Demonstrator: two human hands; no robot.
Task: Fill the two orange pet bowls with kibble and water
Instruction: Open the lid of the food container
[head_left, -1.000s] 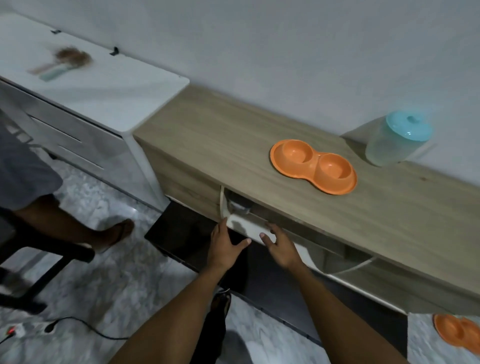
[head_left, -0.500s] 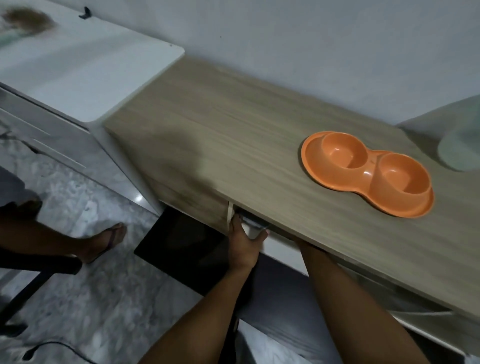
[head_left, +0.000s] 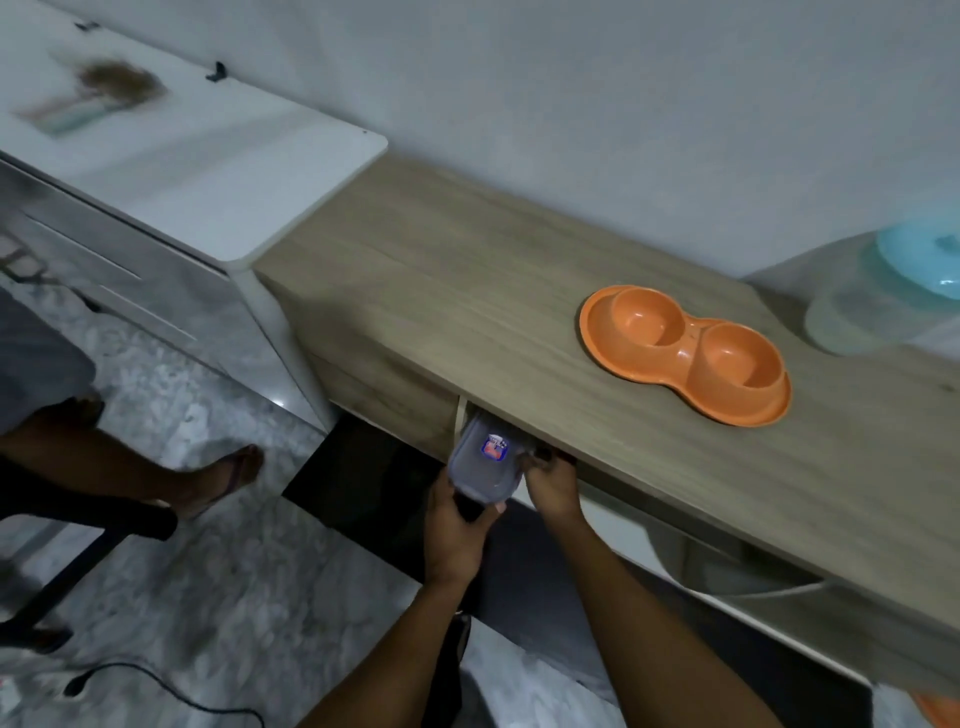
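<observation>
The orange double pet bowl (head_left: 684, 351) lies on the wooden counter (head_left: 493, 291), both wells bare. Right of it stands a translucent jug with a teal lid (head_left: 893, 291), blurred at the frame edge. Below the counter's front edge a drawer is pulled out. My left hand (head_left: 454, 525) grips the near end of a clear lidded container (head_left: 485, 460) with a small red and blue label, tilted half out of the drawer. My right hand (head_left: 553, 480) holds the container's right side. Its contents are not visible.
A white cabinet (head_left: 197, 171) adjoins the counter on the left, with a blurred brush (head_left: 98, 93) on top. Another person's leg and sandalled foot (head_left: 208, 478) stand on the marble floor at the left, beside a dark chair frame. A black cable (head_left: 171, 691) trails across the floor.
My hands went from the drawer front into the drawer and have drawn the clear container partly out. The view shifted left and back, so the jug shows again.
</observation>
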